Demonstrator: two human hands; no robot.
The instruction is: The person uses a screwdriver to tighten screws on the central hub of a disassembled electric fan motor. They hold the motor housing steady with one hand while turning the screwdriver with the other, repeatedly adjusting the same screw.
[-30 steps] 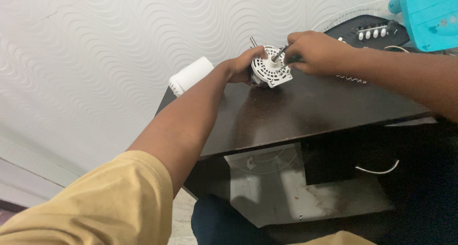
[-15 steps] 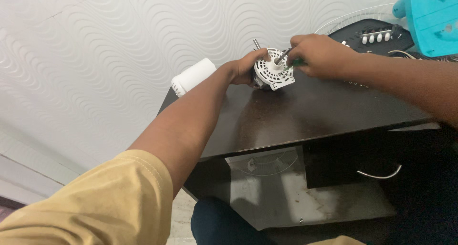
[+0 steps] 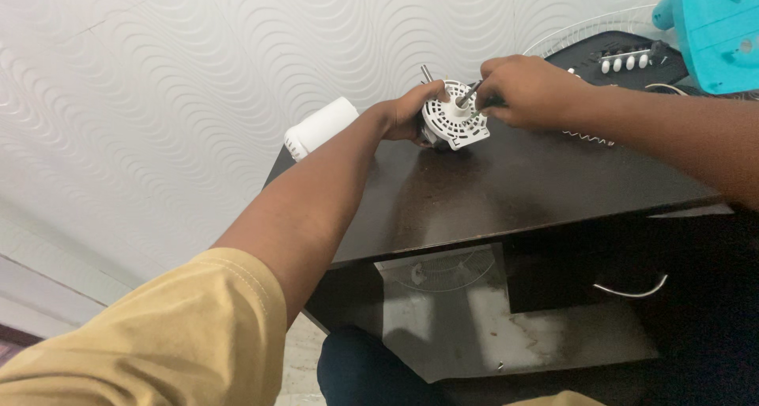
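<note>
White fan motor (image 3: 452, 116) on dark table (image 3: 506, 192), left hand (image 3: 411, 109) grip closed around it; right hand (image 3: 526, 90) grip pinching a screwdriver (image 3: 472, 92)

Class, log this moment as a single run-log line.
left hand: steadies white fan motor | right hand: holds screwdriver at motor hub | surface: dark table
</note>
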